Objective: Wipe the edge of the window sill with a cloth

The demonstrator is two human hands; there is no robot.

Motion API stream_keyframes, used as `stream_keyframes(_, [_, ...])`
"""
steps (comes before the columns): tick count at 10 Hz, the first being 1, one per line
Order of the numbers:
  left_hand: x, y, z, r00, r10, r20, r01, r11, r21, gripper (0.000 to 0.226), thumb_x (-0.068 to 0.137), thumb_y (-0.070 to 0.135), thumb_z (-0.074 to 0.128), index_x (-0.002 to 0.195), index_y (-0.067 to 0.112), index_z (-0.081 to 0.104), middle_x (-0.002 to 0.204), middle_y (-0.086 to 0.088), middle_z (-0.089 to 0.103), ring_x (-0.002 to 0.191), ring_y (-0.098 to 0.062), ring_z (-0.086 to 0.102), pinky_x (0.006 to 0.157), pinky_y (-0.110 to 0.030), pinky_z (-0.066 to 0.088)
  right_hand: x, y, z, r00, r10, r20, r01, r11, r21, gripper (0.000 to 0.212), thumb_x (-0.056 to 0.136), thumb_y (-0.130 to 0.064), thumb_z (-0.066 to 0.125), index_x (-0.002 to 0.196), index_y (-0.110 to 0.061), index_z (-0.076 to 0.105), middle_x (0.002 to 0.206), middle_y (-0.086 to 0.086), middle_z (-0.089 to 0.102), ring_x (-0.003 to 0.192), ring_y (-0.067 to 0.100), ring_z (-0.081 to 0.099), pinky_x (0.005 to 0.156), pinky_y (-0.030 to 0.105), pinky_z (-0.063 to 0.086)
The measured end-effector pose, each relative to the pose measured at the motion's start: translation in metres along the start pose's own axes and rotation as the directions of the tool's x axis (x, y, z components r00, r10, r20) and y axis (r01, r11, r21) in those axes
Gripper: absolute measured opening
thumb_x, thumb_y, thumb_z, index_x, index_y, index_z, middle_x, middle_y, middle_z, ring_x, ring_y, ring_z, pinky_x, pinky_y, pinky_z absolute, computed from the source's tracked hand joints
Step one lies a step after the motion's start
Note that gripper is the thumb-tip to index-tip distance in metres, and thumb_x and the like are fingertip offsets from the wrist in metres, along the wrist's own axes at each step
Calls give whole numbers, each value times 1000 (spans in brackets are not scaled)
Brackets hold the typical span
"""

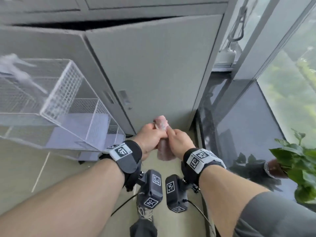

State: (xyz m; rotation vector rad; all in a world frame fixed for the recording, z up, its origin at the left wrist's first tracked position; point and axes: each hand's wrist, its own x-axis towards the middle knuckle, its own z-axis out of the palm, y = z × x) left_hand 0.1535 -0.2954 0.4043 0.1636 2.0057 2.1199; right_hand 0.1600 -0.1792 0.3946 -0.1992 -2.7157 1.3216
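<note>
Left hand (150, 138) and right hand (179, 143) each grip the cloth (161, 123) mid-length; it looks soft, light and limp.

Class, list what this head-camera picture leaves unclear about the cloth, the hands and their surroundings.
Head view: the middle of the cloth is covered by the left hand and right hand; its folds are hidden.
Head view: the plant is cut off by the right edge.
Head view: the pale thing above the wire basket is blurred beyond naming.
Head view: reflections on the window sill mask any dirt.
</note>
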Motion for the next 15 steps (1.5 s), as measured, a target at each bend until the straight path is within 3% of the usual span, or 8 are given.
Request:
stream_keyframes(4, [-61, 84, 137, 983, 154, 100, -155, 988, 5, 19, 80, -3, 49, 94, 2, 61, 92, -18, 68, 80, -30, 67, 73, -42, 55, -88, 11, -166, 955, 84, -286, -25, 979, 203, 30, 89, -16, 41, 109, -7, 60, 103, 12, 61, 96, 27, 56, 88, 34, 46])
stream_keyframes(5, [-62, 105, 160, 969, 221, 114, -234, 965, 121, 11, 79, 3, 56, 87, 3, 64, 93, -20, 71, 83, -33, 70, 77, -52, 56, -106, 10, -202, 910, 92, -405, 7, 972, 237, 31, 87, -17, 47, 117, -14, 51, 90, 0, 59, 88, 21, 58, 82, 31, 47])
stream_keyframes(7, [-62, 127, 184, 940, 325, 103, -341, 907, 248, 27, 70, 18, 67, 83, -5, 64, 88, -32, 69, 77, -47, 67, 70, -65, 52, -132, 2, -242, 895, -6, -446, 66, 991, 118, 18, 84, -10, 46, 87, -26, 52, 77, -6, 58, 65, 9, 55, 49, 19, 42])
stream_keyframes(10, [-61, 136, 222, 913, 365, 181, -405, 857, 317, 22, 78, 24, 68, 84, 2, 68, 81, -23, 72, 74, -39, 70, 70, -59, 55, -153, 4, -261, 869, 102, -485, -113, 994, 7, 29, 92, -8, 36, 117, -18, 47, 100, 8, 64, 88, 25, 62, 77, 35, 53])
stream_keyframes(11, [-64, 129, 246, 920, 262, 291, -373, 814, 446, 49, 82, 43, 64, 107, 1, 62, 74, -9, 65, 63, -25, 61, 64, -36, 53, -162, 4, -274, 868, 68, -492, -184, 964, -192, 38, 92, -22, 49, 128, -11, 43, 123, 18, 55, 111, 33, 53, 91, 40, 45])
stream_keyframes(12, [-65, 135, 255, 934, 257, 247, -356, 705, 613, 63, 81, 48, 62, 117, -3, 53, 68, -9, 59, 57, -25, 57, 58, -30, 46, -165, -1, -289, 877, 93, -471, -274, 903, -331, 40, 93, -23, 48, 126, 1, 44, 122, 22, 55, 97, 32, 57, 83, 39, 52])
stream_keyframes(13, [-64, 153, 258, 898, 362, 252, -437, 658, 613, 27, 81, 32, 59, 67, 11, 49, 52, -2, 41, 42, -19, 38, 48, -25, 32, -163, -2, -300, 836, 9, -549, -253, 894, -370, 30, 94, -21, 42, 109, 1, 55, 108, 19, 62, 80, 29, 57, 62, 32, 45])
stream_keyframes(15, [-61, 169, 270, 815, 507, 280, -559, 564, 608, 29, 85, 32, 52, 66, 11, 49, 61, -8, 41, 57, -22, 40, 58, -31, 34, -152, 7, -312, 782, 19, -622, -231, 937, -261, 27, 90, -18, 43, 104, -4, 60, 107, 17, 62, 98, 35, 59, 67, 33, 41])
